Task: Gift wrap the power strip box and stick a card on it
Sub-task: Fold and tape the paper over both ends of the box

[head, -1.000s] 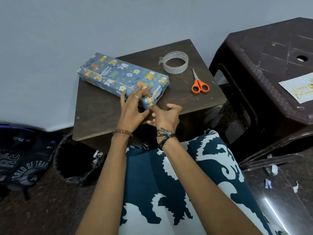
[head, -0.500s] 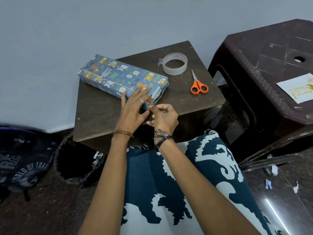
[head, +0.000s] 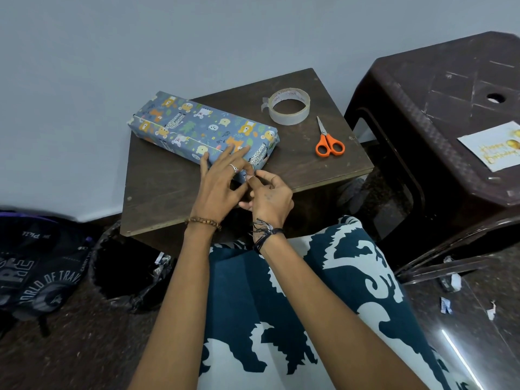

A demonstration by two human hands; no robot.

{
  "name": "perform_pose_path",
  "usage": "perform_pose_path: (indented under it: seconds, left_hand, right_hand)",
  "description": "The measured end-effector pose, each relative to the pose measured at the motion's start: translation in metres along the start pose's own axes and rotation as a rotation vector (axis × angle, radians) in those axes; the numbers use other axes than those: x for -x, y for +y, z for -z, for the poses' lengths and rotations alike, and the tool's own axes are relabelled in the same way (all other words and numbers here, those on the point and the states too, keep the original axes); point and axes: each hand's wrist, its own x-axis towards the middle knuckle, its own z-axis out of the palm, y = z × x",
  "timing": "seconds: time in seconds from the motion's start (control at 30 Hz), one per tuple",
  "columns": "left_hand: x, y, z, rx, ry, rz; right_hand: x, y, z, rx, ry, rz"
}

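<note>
On the small brown table, the wrapped box is lying slantwise, its far end overhanging the table's back edge. Left hand is resting flat on its near end, fingers spread. Right hand is pinching something tiny, perhaps tape, at that corner. Tape roll and orange scissors are lying beyond. Birthday card is sitting on the dark stool. Bin is standing below, black-lined, with scraps showing at its rim.
</note>
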Motion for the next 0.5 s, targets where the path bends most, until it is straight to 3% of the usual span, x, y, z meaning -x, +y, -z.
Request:
perform_pose_path:
  seconds: [0.27,0.5]
  left_hand:
    - [-0.001,-0.001,-0.001,0.005,0.010,-0.001]
    - [0.001,0.000,-0.002,-0.003,0.004,0.022]
  right_hand:
    - [0.002,-0.003,0.003,-0.011,-0.065,0.021]
    - [0.012,0.004,0.008,-0.017,-0.019,0.082]
